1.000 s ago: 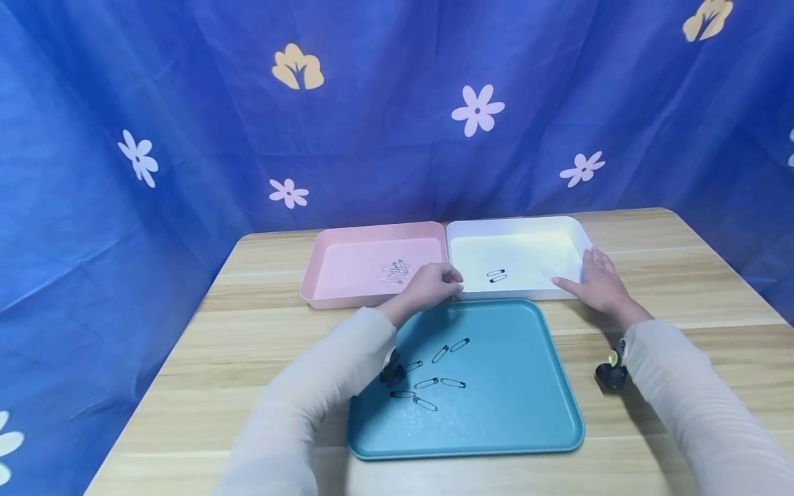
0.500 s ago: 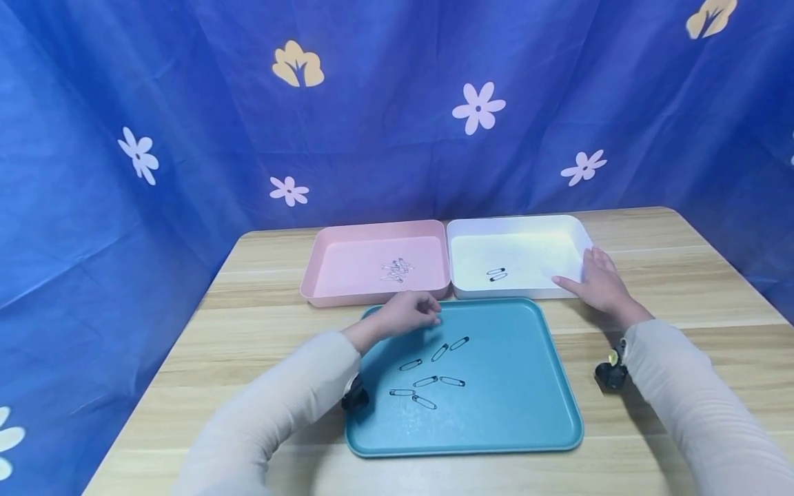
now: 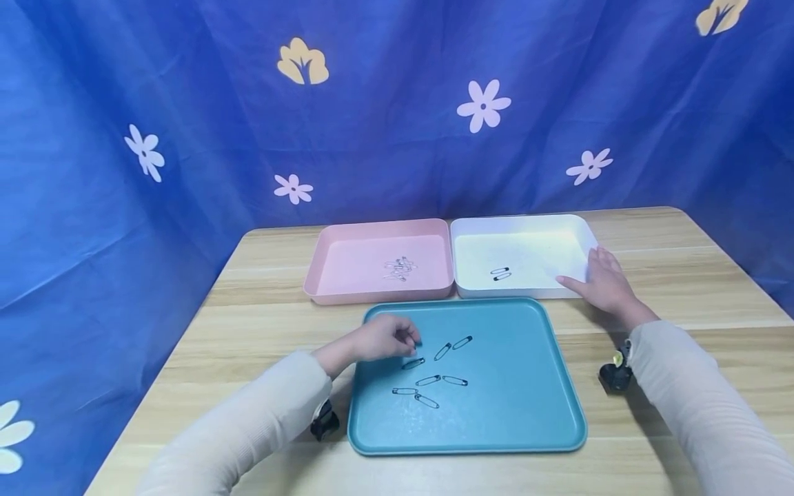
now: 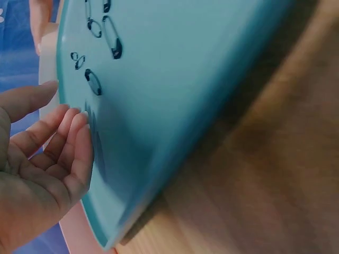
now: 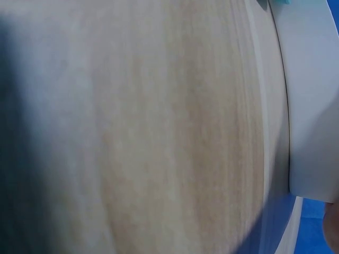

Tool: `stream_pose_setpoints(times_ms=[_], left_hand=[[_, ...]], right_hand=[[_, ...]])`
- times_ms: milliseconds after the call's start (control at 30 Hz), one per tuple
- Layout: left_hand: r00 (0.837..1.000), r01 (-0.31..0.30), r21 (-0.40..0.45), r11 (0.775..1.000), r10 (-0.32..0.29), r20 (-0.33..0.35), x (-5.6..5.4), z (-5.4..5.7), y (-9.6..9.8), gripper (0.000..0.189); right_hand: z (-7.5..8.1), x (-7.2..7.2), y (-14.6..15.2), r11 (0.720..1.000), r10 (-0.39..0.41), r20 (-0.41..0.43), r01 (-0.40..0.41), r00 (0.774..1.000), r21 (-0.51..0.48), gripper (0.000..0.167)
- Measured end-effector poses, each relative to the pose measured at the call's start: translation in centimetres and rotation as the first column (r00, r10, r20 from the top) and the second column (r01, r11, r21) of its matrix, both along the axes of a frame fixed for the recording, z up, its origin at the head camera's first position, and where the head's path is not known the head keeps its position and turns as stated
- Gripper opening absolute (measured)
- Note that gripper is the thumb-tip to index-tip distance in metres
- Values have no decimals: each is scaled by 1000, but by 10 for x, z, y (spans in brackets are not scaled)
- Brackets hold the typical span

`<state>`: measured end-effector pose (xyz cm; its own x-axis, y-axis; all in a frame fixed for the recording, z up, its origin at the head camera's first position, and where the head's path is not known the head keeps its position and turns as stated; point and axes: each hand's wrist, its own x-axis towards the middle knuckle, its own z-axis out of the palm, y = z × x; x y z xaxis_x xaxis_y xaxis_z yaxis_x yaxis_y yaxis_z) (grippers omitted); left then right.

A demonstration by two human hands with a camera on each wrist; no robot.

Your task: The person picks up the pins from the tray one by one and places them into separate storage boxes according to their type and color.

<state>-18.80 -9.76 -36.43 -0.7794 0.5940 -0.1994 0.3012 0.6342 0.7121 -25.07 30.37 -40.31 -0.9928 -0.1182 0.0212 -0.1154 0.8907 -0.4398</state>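
My left hand hovers over the left part of a teal tray, beside a black-headed safety pin. In the left wrist view, thumb and loosely bent fingers stand apart with nothing visible between them. Several more black safety pins lie flat on the teal tray. My right hand rests at the front right corner of a white tray, thumb over its rim and fingers extended along its right side. The right wrist view shows only a bit of that hand beside the tray wall.
Left of the white tray and touching it stands a pink tray, with a small heap of silvery pins. Two black safety pins lie in the white tray. All trays sit on a wooden table before a blue curtain.
My left hand has moved from the front rims of the pink and white trays, left and nearer, down to the pins on the teal tray. The right hand has stayed in place.
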Motion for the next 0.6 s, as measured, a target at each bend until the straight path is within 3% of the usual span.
stream_pose_setpoints(times_ms=[600], left_hand=[[982,16,-161,987,-46,-182,18,-12,5,10]], right_hand=[[3,2,-1,1000,1,2,-1,1000,14,100]])
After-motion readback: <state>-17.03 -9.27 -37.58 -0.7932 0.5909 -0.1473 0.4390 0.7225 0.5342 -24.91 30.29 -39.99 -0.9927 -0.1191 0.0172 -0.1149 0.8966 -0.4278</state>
